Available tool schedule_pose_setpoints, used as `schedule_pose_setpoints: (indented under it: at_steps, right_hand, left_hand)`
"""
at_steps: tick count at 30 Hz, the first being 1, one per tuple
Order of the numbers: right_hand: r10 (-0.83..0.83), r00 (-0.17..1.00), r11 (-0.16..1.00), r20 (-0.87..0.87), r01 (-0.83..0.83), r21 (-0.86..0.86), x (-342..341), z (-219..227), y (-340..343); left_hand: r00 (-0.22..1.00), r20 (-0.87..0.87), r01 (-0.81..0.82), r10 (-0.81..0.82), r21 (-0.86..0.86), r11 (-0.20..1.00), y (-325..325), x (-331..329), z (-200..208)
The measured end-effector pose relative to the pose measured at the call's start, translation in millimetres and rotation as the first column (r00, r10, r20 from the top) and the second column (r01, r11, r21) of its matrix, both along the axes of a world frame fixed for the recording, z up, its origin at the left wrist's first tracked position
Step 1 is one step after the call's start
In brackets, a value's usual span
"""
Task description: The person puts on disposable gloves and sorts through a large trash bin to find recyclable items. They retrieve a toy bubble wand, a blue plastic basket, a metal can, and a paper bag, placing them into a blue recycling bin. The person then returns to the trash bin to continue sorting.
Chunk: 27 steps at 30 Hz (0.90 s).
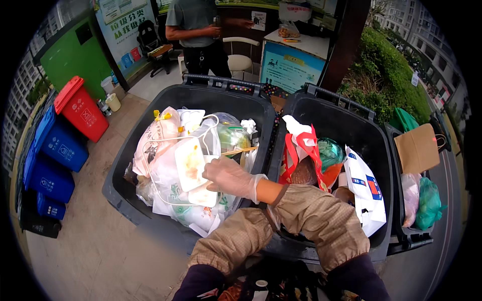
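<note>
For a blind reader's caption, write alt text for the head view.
The right hand, in a translucent glove, touches the edge of a stained white tray over bagged rubbish in a dark open bin, beside a second bin of rubbish; the left hand is hidden. Behind the bins stands another person; a red bin and blue bins stand left.

Your right hand [230, 174] wears thin, translucent plastic film; your right sleeve cover [321, 220] is crinkled woven cloth. The near-left dark bin [122, 193] is matt plastic, its food tray [190, 163] smooth, stained plastic, the far-right carrier bag [415, 148] matt brown paper.
</note>
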State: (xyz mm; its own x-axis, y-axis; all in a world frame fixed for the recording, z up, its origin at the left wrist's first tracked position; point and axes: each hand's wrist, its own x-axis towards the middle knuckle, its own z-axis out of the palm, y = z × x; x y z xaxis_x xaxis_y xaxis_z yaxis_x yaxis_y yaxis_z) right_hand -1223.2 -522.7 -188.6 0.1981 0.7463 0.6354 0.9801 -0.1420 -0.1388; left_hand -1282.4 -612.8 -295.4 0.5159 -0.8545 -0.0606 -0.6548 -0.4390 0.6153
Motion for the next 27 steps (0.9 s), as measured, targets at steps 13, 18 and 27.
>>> schedule_pose_setpoints:
  at_steps: [13, 18, 27]
  right_hand:
    - [-0.764, 0.395, 0.633, -0.51, 0.613, -0.474, 16.2, -24.4, -207.5]
    - [-0.922, 0.385, 0.266, 0.038, 0.7, -0.663, 43.7, -62.9, -255.3]
    - [-0.866, 0.499, 0.201, 0.019, 0.384, -0.901, 29.4, -34.8, -274.9]
  left_hand:
    - [0.993, 0.121, -0.061, 0.015, 0.386, 0.92, -0.1, -2.6, 28.1]
    - [0.98, 0.153, -0.18, 0.126, 0.411, 0.894, 5.4, -3.9, 60.2]
    - [0.996, 0.068, 0.036, -0.061, 0.322, 0.946, 2.7, -4.6, 34.5]
